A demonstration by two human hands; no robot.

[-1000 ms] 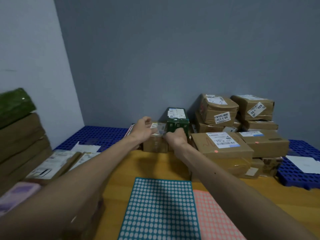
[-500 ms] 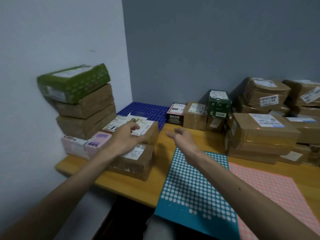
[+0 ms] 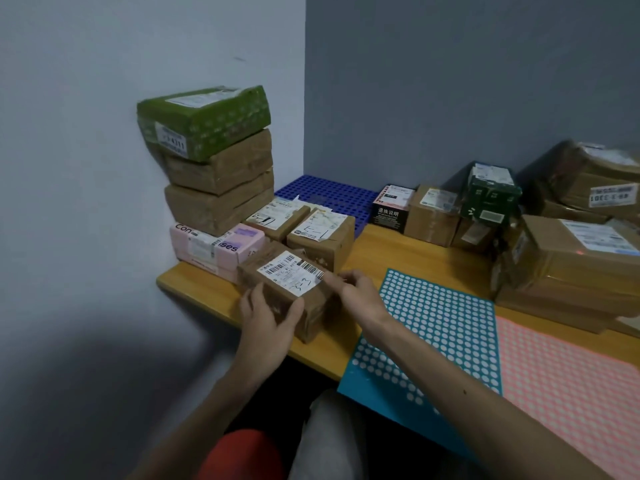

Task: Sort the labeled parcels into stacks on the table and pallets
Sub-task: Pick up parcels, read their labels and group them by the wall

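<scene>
A small brown parcel [image 3: 277, 282] with a white barcode label marked "3-3" sits near the front left edge of the wooden table [image 3: 388, 258]. My left hand [image 3: 268, 318] grips its near left corner, thumb over the top. My right hand [image 3: 356, 292] holds its right side, fingers on the top edge. Behind it lie two more labeled brown parcels [image 3: 322, 233], both marked "1-1". At the left wall a green parcel [image 3: 204, 121] tops a stack of brown parcels on a pink box [image 3: 214, 247].
A blue dotted mat [image 3: 433, 327] and a pink dotted mat [image 3: 571, 382] cover the table's front right. A blue pallet [image 3: 329, 194] sits in the back corner. A black box [image 3: 393, 207], a dark green box [image 3: 491, 195] and stacked brown parcels [image 3: 568, 258] line the right.
My view swung left and down from the far parcels. Both hands came back from the dark green box and closed on the "3-3" parcel at the table's front edge.
</scene>
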